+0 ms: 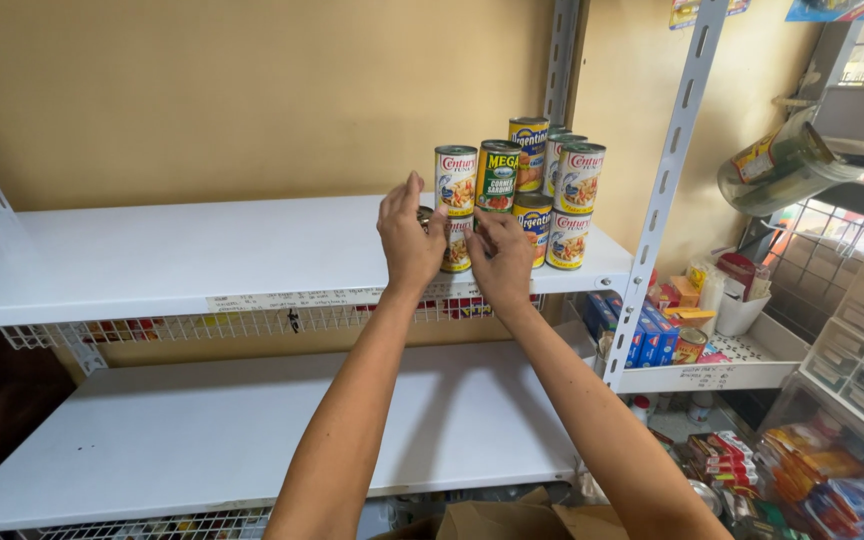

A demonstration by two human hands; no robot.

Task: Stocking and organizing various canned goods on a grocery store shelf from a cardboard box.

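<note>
Both hands' grips close on one white-labelled can (456,243) in the bottom row of the can stack (532,185), upper white shelf (182,255), right end: left hand (410,240), right hand (500,262).

A plain tan wall (202,90) backs two white metal shelves (152,260) on slotted grey uprights (672,150) — stacked clear plastic drawers (862,370) stand at right.

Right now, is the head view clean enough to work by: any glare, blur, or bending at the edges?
Head view: even light, no harsh glare; the stacked cans and both hands, left hand and right hand, are sharp. The white upper shelf is bright but not blown out. The shelf edges bow from wide-angle distortion, and the goods at lower right look softer.
</note>
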